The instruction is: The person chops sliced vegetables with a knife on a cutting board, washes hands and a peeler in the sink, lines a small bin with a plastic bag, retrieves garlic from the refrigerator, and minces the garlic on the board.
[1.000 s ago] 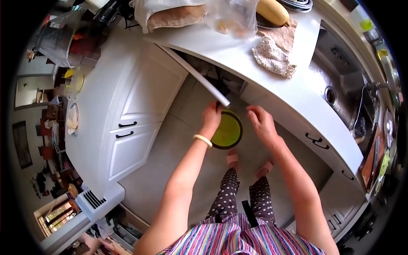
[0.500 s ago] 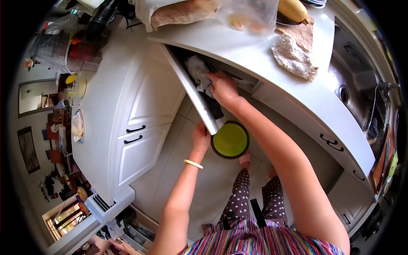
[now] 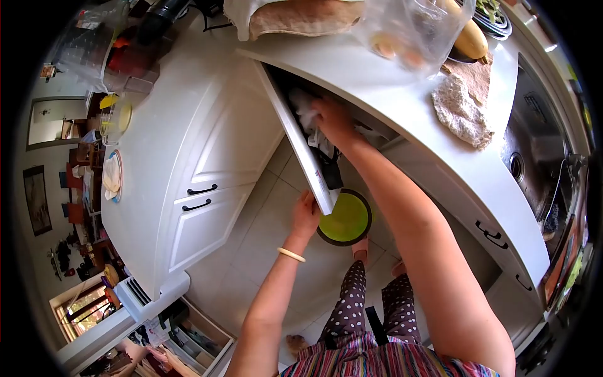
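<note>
My left hand [image 3: 306,215] holds the free edge of an open white cabinet door [image 3: 295,138], its fingers curled round the panel near the end. Inside the gap behind that door, my right hand [image 3: 333,119] grips crumpled white material [image 3: 304,105] that looks like a plastic bag; its fingertips are partly hidden and slightly blurred. Below the white material, a black piece [image 3: 330,171] hangs along the inner side of the door. Under the door's end, a green round bucket or bin [image 3: 347,218] with a dark rim stands on the floor, close to my left hand.
On the white counter [image 3: 377,81] lie a crumpled cloth [image 3: 461,112], a clear plastic bag [image 3: 411,38] and a yellow squash-like vegetable [image 3: 471,41]. A steel sink [image 3: 534,141] is at the right. White cabinets with black handles [image 3: 202,190] stand at the left.
My right hand has shifted deeper into the gap, together with the white material. My left hand stays on the door edge. The whole view has shifted slightly.
</note>
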Demonstrator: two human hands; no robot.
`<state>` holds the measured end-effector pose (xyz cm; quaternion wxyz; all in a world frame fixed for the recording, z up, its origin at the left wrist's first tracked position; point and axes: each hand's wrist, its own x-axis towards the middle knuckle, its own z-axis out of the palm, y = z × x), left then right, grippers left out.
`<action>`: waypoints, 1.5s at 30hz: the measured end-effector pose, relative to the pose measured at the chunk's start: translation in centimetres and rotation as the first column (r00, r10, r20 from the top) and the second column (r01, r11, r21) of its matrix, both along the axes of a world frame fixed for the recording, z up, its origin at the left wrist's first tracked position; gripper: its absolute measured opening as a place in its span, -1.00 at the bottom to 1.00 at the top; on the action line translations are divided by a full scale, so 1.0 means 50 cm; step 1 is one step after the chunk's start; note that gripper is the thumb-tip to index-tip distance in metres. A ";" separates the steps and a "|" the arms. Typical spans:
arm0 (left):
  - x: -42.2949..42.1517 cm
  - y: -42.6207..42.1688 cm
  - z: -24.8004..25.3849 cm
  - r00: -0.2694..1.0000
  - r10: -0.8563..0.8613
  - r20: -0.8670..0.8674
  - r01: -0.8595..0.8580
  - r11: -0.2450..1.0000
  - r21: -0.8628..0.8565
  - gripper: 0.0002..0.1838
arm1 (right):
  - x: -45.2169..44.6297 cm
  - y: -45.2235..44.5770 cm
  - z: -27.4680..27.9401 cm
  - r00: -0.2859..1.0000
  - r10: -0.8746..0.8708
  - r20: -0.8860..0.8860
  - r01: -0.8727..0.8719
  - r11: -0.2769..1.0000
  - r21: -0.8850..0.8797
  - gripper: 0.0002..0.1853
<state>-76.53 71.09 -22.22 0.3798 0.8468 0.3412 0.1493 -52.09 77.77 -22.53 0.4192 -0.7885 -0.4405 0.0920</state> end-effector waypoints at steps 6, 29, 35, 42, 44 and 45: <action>-0.003 0.005 0.007 0.988 -0.007 -0.157 -0.019 0.987 -0.162 -0.65 | -0.056 -0.199 -0.031 0.871 -0.051 -0.489 0.279 0.870 0.407 -0.70; 0.108 -0.041 0.018 0.996 -0.014 -0.088 0.011 0.999 -0.035 -0.83 | -0.092 -0.450 0.160 0.245 -0.217 -0.945 0.568 0.822 -0.041 -0.65; 0.180 -0.055 0.015 0.994 -0.019 -0.105 0.011 0.997 -0.071 -0.80 | -0.106 -0.550 0.181 0.426 -0.313 -0.849 0.608 0.794 0.013 -0.71; 0.065 -0.036 -0.006 0.998 0.065 -0.003 -0.065 0.998 0.015 -0.88 | -0.103 -0.343 0.189 0.871 -0.309 -0.381 0.412 0.883 0.226 -0.62; 0.055 -0.029 -0.002 0.998 0.051 0.030 -0.051 0.998 0.024 -0.88 | -0.088 -0.256 0.209 0.959 -0.194 -0.206 0.227 0.962 0.151 -0.48; 0.047 -0.025 -0.009 0.999 0.044 0.008 -0.044 0.999 0.007 -0.89 | -0.081 -0.208 0.192 0.978 -0.137 -0.155 0.142 0.990 0.024 -0.43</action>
